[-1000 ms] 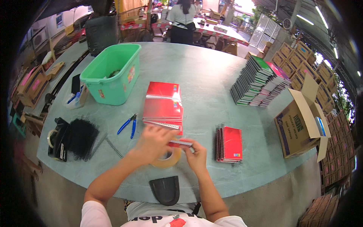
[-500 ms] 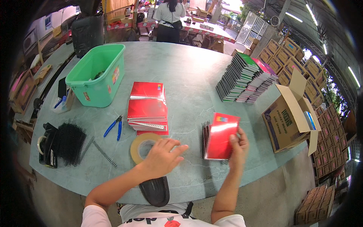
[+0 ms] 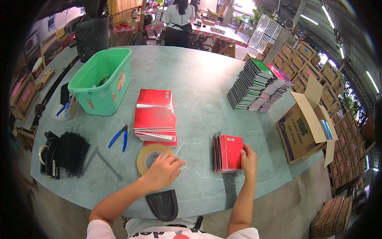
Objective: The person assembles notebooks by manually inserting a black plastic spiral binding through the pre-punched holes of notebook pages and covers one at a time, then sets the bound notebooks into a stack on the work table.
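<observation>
My right hand (image 3: 249,161) grips the right edge of a red spiral notebook (image 3: 232,153), thumb on its cover. That notebook lies on a small pile of wire-bound notebooks (image 3: 217,153), black coils along the left side. My left hand (image 3: 164,171) hovers by a wide roll of tape (image 3: 142,160), partly covering it, with fingers loosely bent and nothing seen in them. Beyond the roll stand stacked red notebooks (image 3: 154,117) with punched edges and no coils visible. A black curved pad (image 3: 163,205) sits at the near table edge.
To the left are blue-handled cutters (image 3: 125,139), loose black coils (image 3: 73,153), a tape dispenser (image 3: 51,155) and a green bin (image 3: 99,95). Tall notebook stacks (image 3: 252,85) and an open carton (image 3: 298,129) stand at the right. A person (image 3: 178,24) stands beyond the table.
My right hand has lowered the red notebook onto the pile and lined it up there. My left hand has drawn slightly left and its fingers have bent in.
</observation>
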A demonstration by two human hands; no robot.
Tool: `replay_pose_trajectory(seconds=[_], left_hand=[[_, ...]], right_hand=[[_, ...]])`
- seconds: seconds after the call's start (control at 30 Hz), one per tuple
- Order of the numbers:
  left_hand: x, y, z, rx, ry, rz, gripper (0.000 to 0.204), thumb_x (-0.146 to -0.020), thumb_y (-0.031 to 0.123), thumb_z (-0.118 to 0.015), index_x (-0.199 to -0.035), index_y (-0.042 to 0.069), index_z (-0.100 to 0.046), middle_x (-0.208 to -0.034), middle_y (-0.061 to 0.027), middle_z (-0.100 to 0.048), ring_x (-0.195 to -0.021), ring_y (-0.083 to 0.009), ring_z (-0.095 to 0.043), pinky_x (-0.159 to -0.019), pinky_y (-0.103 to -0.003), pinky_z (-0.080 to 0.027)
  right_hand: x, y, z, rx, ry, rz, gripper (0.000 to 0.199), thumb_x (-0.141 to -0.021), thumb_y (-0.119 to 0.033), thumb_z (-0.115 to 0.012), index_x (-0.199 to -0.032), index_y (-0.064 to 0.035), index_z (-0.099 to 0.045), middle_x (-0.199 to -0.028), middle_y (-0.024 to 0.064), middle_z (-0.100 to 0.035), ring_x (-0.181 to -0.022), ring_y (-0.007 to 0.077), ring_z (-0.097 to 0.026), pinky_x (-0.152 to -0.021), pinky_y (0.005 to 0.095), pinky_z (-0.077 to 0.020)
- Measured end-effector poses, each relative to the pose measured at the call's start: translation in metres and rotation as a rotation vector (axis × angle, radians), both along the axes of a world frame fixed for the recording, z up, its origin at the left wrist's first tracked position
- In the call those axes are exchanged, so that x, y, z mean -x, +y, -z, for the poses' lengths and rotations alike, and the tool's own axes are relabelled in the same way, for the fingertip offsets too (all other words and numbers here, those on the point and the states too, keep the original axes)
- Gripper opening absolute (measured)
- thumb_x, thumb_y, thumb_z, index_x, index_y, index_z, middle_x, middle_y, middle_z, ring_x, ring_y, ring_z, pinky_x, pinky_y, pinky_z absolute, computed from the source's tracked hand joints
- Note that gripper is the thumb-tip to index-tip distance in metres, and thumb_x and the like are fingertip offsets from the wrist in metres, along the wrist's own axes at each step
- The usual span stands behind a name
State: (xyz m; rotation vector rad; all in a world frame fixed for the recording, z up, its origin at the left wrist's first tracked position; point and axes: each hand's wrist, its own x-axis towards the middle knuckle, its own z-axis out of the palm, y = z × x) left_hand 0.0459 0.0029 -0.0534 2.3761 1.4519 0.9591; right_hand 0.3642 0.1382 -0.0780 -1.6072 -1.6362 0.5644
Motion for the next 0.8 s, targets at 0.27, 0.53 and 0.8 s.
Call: replay_pose_trajectory(seconds=[0.27, 0.53, 0.8], left_hand=[[0.03, 0.014, -0.004, -0.152, 0.037, -0.168, 0.03, -0.078, 0.011, -0.064, -0.107, 0.005, -0.06, -0.105, -0.0137, -0.059, -0.102, -0.0312, -0.053, -0.089, -0.043, -0.041], [0.105, 0.027, -0.005, -0.371, 0.595, -0.586, 0.037, -0.077, 0.012, -0.056, -0.112, 0.001, -0.058, -0.108, -0.0114, -0.059, -0.107, -0.0306, -0.052, -0.092, -0.044, -0.038], [0.059, -0.025, -0.028, -0.22, 0.32, -0.333, 0.03, -0.072, 0.011, -0.059, -0.101, 0.003, -0.061, -0.094, -0.0087, -0.061, -0.098, -0.0249, -0.055, -0.081, -0.04, -0.043]], right_hand=[[0.011, -0.013, -0.004, -0.17, -0.315, 0.032, 0.037, -0.085, -0.012, -0.06, -0.12, 0.0008, -0.055, -0.13, 0.0208, -0.05, -0.123, 0.0368, -0.045, -0.103, 0.0413, -0.0354], [0.071, -0.033, -0.051, -0.393, -0.215, -0.212, 0.034, -0.083, -0.012, -0.062, -0.116, -0.0026, -0.058, -0.132, 0.0183, -0.049, -0.126, 0.0353, -0.042, -0.104, 0.0441, -0.0326], [0.223, -0.079, -0.04, -0.677, -0.429, -0.689, 0.029, -0.077, -0.009, -0.062, -0.106, -0.0079, -0.062, -0.109, 0.0083, -0.063, -0.106, 0.0254, -0.056, -0.102, 0.0442, -0.0347]])
